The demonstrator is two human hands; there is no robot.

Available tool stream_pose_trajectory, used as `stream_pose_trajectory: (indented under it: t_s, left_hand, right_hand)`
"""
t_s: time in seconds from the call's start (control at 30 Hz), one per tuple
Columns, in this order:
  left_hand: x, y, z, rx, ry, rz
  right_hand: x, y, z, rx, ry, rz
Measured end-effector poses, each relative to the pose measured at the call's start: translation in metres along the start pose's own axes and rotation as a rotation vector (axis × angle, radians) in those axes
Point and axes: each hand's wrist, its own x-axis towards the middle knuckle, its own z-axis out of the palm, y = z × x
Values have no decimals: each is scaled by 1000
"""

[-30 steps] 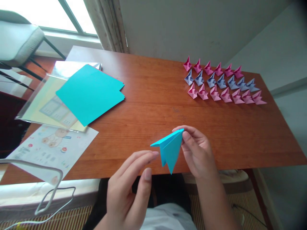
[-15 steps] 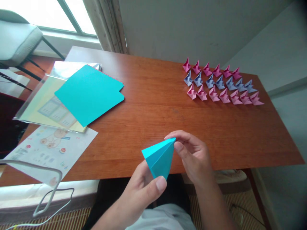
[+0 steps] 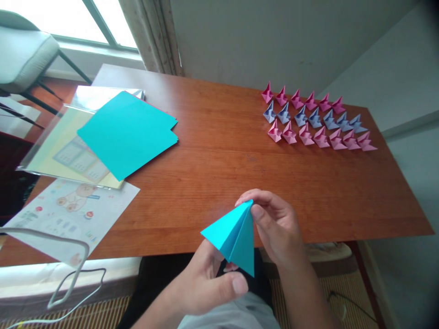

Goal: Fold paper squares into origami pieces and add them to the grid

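Observation:
A folded piece of turquoise origami paper (image 3: 228, 233) hangs in the air over the table's near edge, its flaps spread from a narrow point. Thumb and fingers of my right hand (image 3: 277, 224) pinch that point at the top. Below and to the left is my left hand (image 3: 206, 283), open, with its thumb stretched out clear of the paper. Some of its fingers reach behind the lower flaps, partly hidden; whether they touch the paper I cannot tell.
Turquoise sheets (image 3: 128, 135) lie on a plastic packet (image 3: 44, 141) at the left, beside a printed bear sheet (image 3: 75, 214). Three rows of small folded paper pieces (image 3: 314, 118), pink and bluish, stand at the table's (image 3: 212, 164) far right. A white cable (image 3: 78, 278) hangs at lower left.
The left thumb has come off the paper and moved down to the right. The paper's flaps have spread wider and turned. My right hand keeps its pinch at nearly the same spot.

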Motion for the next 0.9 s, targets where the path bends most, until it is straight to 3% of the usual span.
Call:
stream_pose_trajectory:
  t_s: [0.23,0.4,0.6,0.7,0.8,0.9]
  left_hand:
    - [-1,-7,3,82,91,105]
    - [-3,-6,2,84,99,126]
    - [1,2,5,-174,109,89]
    - [0,5,7,-199,133,70]
    - [-5,6,3,-58,265,60]
    - [-8,11,-4,310,402,149]
  right_hand:
    - [-1,4,0,36,22,51]
    - [0,4,-1,-15,49,4]
    - [0,2,-3,-130,45,-46]
    - [0,5,-3,-105,90,-25]
    - [1,10,-5,-47,154,-2]
    - [2,15,-8,17,216,23]
